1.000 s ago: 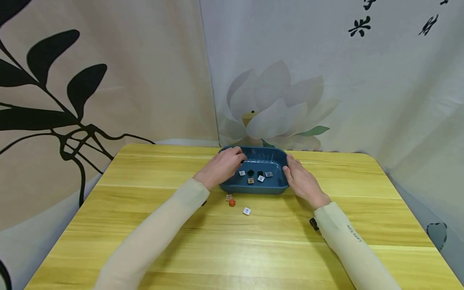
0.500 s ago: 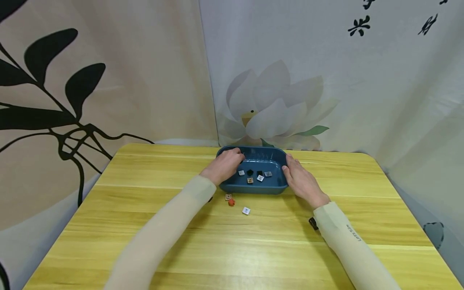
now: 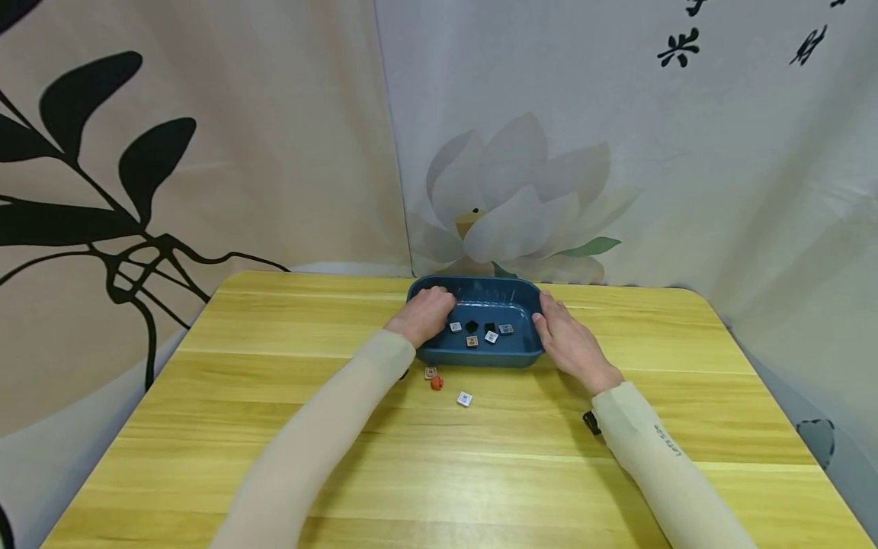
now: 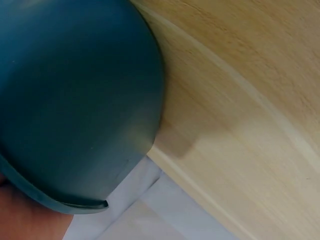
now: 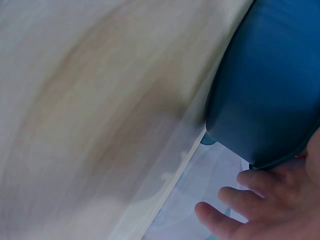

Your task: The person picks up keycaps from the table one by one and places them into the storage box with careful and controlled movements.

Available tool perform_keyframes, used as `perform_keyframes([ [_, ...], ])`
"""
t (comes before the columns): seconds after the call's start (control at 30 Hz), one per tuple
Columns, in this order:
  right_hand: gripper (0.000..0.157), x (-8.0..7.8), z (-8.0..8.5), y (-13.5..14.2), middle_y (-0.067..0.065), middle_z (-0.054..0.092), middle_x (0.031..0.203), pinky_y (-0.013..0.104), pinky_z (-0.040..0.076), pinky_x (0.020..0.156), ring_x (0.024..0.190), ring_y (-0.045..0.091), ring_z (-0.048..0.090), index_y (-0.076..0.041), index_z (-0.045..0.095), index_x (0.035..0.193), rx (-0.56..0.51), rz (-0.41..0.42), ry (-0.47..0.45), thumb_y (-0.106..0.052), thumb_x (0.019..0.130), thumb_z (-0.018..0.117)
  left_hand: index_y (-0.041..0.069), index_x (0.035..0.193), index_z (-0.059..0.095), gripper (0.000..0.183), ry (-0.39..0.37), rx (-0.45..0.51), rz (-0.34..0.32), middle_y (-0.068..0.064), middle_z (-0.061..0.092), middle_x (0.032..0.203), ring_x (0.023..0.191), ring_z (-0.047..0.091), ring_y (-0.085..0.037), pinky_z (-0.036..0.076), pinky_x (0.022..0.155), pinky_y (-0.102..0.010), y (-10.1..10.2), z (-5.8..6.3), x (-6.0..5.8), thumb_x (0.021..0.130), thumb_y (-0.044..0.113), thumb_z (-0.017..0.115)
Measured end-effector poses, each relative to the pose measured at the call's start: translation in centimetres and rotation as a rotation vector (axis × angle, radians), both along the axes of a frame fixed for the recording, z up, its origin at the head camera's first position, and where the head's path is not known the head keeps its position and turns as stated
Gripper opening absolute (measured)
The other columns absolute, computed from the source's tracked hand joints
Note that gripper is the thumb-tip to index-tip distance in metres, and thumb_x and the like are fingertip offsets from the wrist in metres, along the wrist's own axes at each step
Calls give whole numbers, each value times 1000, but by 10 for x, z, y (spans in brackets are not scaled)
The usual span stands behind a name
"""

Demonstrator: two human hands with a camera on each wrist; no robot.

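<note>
A deep blue rectangular tray (image 3: 480, 358) with rounded corners stands at the back of the table. My left hand (image 3: 424, 316) holds its left end, with curled fingers over the rim; the fingertips are hidden. At the opposite end, my right hand (image 3: 575, 347) grips the rim, thumb over the edge and fingers along the outside. The right wrist view shows several fingers (image 5: 245, 200) spread below the tray's rim. Inside lie several small square tiles, among them a white tile (image 3: 491, 337) and a brown tile (image 3: 472, 341), plus a black piece (image 3: 472, 326).
In front of the tray on the wooden table (image 3: 439, 473) lie a brown patterned tile (image 3: 430, 373), a small orange-red piece (image 3: 437, 383) and a white tile (image 3: 465, 399). A printed curtain (image 3: 309, 137) hangs right behind the table's back edge.
My left hand has drawn back from over the tray's inside to its left rim. The right hand has stayed on the right end. The tray and loose pieces look unmoved.
</note>
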State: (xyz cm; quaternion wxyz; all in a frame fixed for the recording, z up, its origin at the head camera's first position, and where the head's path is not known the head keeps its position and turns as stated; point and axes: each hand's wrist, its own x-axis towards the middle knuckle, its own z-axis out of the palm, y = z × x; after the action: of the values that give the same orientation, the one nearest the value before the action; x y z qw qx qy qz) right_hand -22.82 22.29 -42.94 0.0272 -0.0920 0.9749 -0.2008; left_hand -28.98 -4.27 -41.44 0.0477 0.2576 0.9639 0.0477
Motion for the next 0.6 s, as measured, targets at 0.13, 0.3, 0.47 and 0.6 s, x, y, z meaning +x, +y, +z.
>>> perform_keyframes([
  [0.13, 62, 0, 0, -1, 24, 16, 169, 57, 21, 122, 154, 45, 21, 6, 14, 162, 2, 2, -3, -30, 114, 30, 4, 126, 73, 24, -7, -18, 2, -13, 70, 115, 99, 63, -23, 54, 98, -37, -2, -1, 1, 105, 10, 60],
  [0.3, 61, 0, 1, -2, 25, 17, 169, 57, 22, 122, 153, 46, 21, 6, 14, 162, 1, 2, 0, -28, 114, 31, 7, 140, 65, 37, 22, -54, -29, -14, 65, 129, 110, 62, -24, 51, 105, -40, -6, -1, 4, 104, 17, 64],
  [0.47, 61, 1, 1, -2, 25, 17, 169, 57, 21, 122, 153, 46, 21, 6, 14, 162, -5, 8, 2, -28, 114, 31, 9, 142, 63, 43, 73, -22, -62, -12, 62, 137, 119, 61, -26, 51, 105, -42, -12, 2, 10, 103, 27, 67],
  [0.6, 61, 1, 1, -1, 25, 18, 169, 57, 22, 122, 153, 46, 21, 6, 15, 162, 0, 10, 4, -28, 114, 30, 10, 140, 66, 41, 134, 51, -101, -11, 61, 140, 124, 60, -27, 49, 106, -44, -21, 4, 19, 103, 29, 67],
])
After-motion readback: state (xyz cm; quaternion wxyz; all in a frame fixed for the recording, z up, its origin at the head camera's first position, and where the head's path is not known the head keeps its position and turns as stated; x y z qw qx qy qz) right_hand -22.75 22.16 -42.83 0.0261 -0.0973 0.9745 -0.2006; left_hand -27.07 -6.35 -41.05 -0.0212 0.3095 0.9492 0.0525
